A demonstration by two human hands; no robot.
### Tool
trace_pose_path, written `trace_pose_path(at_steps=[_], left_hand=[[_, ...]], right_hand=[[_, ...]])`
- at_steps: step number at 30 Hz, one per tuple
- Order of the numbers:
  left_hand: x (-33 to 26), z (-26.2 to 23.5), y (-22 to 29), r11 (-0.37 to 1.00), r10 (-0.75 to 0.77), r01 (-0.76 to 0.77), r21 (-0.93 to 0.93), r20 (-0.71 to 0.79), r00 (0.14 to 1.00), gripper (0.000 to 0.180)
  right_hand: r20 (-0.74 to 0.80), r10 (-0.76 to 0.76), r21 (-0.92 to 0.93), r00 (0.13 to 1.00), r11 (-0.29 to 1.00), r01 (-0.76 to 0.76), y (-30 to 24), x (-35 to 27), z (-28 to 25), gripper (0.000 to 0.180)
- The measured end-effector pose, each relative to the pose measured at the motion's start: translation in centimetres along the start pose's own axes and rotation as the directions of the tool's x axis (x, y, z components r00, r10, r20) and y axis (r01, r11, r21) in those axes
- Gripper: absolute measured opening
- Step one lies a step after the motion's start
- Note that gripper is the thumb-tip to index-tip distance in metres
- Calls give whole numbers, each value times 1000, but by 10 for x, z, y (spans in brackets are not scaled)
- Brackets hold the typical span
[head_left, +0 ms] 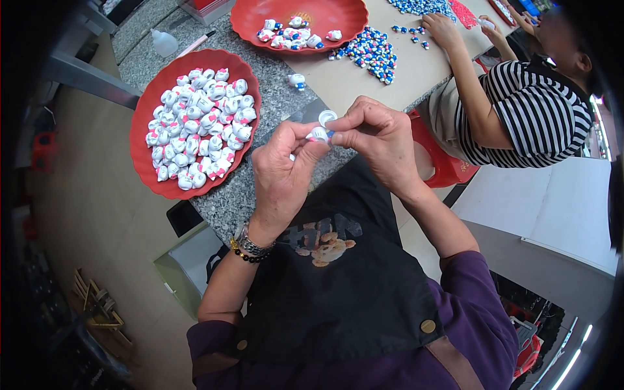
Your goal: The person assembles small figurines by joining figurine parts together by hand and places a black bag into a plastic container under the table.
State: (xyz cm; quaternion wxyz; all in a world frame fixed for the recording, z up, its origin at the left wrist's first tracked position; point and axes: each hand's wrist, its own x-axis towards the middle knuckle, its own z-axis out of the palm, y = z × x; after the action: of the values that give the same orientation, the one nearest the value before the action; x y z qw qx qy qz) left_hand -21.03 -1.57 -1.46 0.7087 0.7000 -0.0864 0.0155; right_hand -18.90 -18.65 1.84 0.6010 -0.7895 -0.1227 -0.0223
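Observation:
My left hand (283, 166) pinches a small white toy head (316, 134) with pink on it, between thumb and fingertips. Another white bit shows partly under that hand. My right hand (383, 140) meets it from the other side, thumb and index finger closed on a small blue piece (330, 135) touching the head. Just above the fingertips is a round white hollow part (327, 117); which hand bears it I cannot tell. To the left, a red scalloped tray (142, 156) holds many white toy heads (195, 127) with pink bows.
A second red tray (250, 23) at the back holds finished-looking white, pink and blue figures (296, 36). Blue and white pieces (374, 55) lie heaped beside it. One figure (297, 81) stands on the granite counter (279, 78), near a squeeze bottle (164, 43). A striped-shirted co-worker (520, 110) sits at right.

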Motion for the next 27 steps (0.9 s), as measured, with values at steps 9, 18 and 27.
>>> trace_pose_path(at_steps=[9, 18, 27], left_hand=[[55, -11, 37, 944, 247, -246, 221, 21, 969, 13], [215, -48, 6, 773, 195, -280, 570, 206, 959, 29], [310, -56, -57, 416, -195, -47, 908, 140, 971, 34]], right_hand=[[-87, -163, 127, 983, 977, 173, -14, 46, -7, 11], [-294, -180, -308, 939, 948, 85, 15, 88, -44, 20], [-166, -220, -814, 961, 581, -7, 82, 74, -57, 28]])
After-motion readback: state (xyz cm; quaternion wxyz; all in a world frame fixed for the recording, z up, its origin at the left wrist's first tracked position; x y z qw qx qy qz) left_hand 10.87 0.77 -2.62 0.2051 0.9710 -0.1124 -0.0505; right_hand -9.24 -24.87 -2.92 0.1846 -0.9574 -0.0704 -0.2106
